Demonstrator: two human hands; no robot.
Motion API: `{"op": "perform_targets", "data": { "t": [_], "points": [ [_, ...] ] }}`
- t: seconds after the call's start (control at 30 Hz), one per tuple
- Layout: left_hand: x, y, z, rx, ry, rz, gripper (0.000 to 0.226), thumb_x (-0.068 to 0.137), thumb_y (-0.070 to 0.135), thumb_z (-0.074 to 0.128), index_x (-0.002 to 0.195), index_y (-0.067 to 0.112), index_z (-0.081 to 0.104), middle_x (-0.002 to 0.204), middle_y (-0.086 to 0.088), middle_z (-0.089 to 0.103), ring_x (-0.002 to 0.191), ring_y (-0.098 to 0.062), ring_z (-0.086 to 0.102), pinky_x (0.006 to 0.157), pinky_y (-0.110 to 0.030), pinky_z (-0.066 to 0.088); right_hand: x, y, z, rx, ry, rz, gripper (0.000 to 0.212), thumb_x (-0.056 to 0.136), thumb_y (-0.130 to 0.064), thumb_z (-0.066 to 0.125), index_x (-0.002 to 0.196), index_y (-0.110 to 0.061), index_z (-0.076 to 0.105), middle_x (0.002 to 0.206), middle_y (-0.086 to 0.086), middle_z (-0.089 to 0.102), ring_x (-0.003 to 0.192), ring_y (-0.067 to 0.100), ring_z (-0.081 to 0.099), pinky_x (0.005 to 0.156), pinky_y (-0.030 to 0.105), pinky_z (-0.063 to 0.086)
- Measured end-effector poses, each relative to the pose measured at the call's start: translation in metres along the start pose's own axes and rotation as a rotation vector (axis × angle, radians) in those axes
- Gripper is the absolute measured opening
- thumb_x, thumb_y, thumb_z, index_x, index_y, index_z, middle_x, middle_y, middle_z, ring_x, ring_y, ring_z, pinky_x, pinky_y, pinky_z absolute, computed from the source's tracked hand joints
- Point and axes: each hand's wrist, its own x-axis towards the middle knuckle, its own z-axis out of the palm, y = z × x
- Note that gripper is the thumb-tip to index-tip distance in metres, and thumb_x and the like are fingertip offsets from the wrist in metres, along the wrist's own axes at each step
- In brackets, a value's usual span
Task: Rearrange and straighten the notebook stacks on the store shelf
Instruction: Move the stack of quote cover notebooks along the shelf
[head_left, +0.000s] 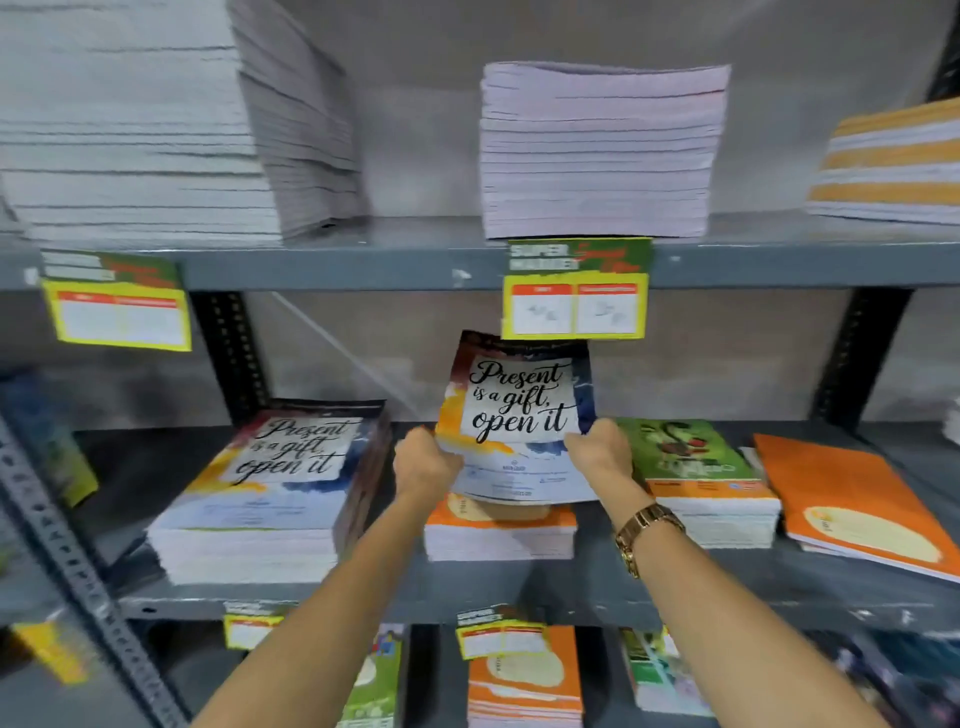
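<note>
A notebook with "Present is a gift, open it" on its cover (519, 410) is tilted up above a short orange-covered stack (498, 535) on the middle shelf (395, 592). My left hand (423, 462) grips its lower left edge and my right hand (602, 449) grips its lower right edge. A taller stack of the same "Present is a gift" notebooks (265, 499) sits to the left. A green-covered stack (696, 483) lies to the right, and loose orange notebooks (857, 504) lie skewed beyond it.
The upper shelf holds tall paper-edge stacks at left (156, 130), centre (597, 150) and an orange-striped one at right (893, 166). Yellow price tags (574, 306) hang from the shelf edge. Black uprights (231, 353) stand behind. More notebooks fill the lower shelf (524, 680).
</note>
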Motion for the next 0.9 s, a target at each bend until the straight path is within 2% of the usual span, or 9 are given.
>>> {"op": "perform_targets", "data": {
  "t": [0.13,0.23,0.3,0.37,0.47,0.57,0.7,0.8,0.9],
  "points": [
    [0.014,-0.039,-0.048,0.046,0.086,-0.042,0.03,0.084,0.01,0.064,0.11,-0.005,0.059,0.114,-0.023,0.066,0.107,-0.037,0.06,0.085,-0.039,0.05,-0.025,-0.037,0.049,0.087,-0.074,-0.025,0.028,0.085,-0.019,0.063,0.106,0.0,0.06,0.113,0.019,0.066,0.101,0.035,0.062,0.068,0.029,0.04],
    [0.025,-0.07,-0.084,0.064,0.143,-0.084,0.006,0.085,0.004,0.06,0.084,-0.001,0.056,0.101,-0.023,0.066,0.096,-0.036,0.061,0.075,-0.039,0.049,-0.041,-0.065,0.086,0.139,-0.191,-0.033,0.034,0.084,-0.023,0.068,0.108,0.0,0.061,0.112,0.017,0.067,0.096,0.03,0.063,0.068,0.028,0.04],
    [0.032,-0.086,-0.103,0.082,0.186,-0.108,0.03,0.085,0.001,0.059,0.061,0.007,0.042,0.079,-0.017,0.058,0.08,-0.03,0.056,0.066,-0.038,0.044,-0.048,-0.081,0.106,0.201,-0.263,-0.021,0.04,0.083,-0.022,0.071,0.113,0.001,0.058,0.114,0.013,0.065,0.1,0.029,0.061,0.07,0.027,0.04],
    [0.036,-0.102,-0.126,0.118,0.219,-0.122,0.037,0.084,0.0,0.057,0.055,0.008,0.036,0.074,-0.017,0.055,0.078,-0.031,0.055,0.068,-0.041,0.047,-0.056,-0.098,0.126,0.287,-0.354,0.008,0.044,0.083,-0.015,0.072,0.119,0.002,0.053,0.114,0.01,0.061,0.107,0.03,0.059,0.076,0.028,0.042],
    [0.043,-0.124,-0.15,0.109,0.271,-0.156,0.008,0.084,0.0,0.055,0.079,-0.006,0.059,0.097,-0.027,0.066,0.095,-0.04,0.062,0.078,-0.043,0.051,-0.066,-0.116,0.153,0.37,-0.466,0.065,0.046,0.081,0.001,0.07,0.121,0.006,0.05,0.123,0.016,0.061,0.111,0.032,0.06,0.086,0.032,0.049],
    [0.053,-0.147,-0.165,0.114,0.295,-0.178,0.014,0.083,-0.002,0.053,0.083,-0.012,0.062,0.101,-0.033,0.067,0.096,-0.044,0.063,0.08,-0.046,0.053,-0.071,-0.125,0.18,0.393,-0.566,0.094,0.039,0.078,0.011,0.067,0.115,0.01,0.054,0.124,0.024,0.061,0.113,0.036,0.06,0.1,0.048,0.048],
    [0.062,-0.17,-0.171,0.139,0.302,-0.187,0.019,0.084,-0.004,0.05,0.088,-0.019,0.06,0.099,-0.036,0.064,0.093,-0.045,0.061,0.075,-0.046,0.052,-0.081,-0.125,0.206,0.284,-0.55,0.096,0.04,0.078,0.004,0.071,0.115,0.003,0.055,0.121,0.019,0.064,0.109,0.033,0.062,0.093,0.039,0.053],
    [0.066,-0.182,-0.169,0.174,0.295,-0.171,0.017,0.088,-0.002,0.049,0.095,-0.014,0.06,0.107,-0.033,0.06,0.096,-0.042,0.058,0.073,-0.039,0.047,-0.085,-0.124,0.213,0.127,-0.476,0.019,0.042,0.077,-0.007,0.075,0.114,0.001,0.057,0.12,0.016,0.064,0.11,0.03,0.062,0.088,0.033,0.051],
    [0.067,-0.188,-0.167,0.257,0.314,-0.163,0.02,0.091,0.008,0.054,0.102,-0.007,0.061,0.112,-0.027,0.058,0.097,-0.04,0.059,0.079,-0.042,0.049,-0.087,-0.128,0.212,0.016,-0.42,-0.079,0.039,0.078,-0.013,0.076,0.111,-0.002,0.06,0.119,0.013,0.066,0.109,0.027,0.063,0.079,0.028,0.049]
  ]
}}
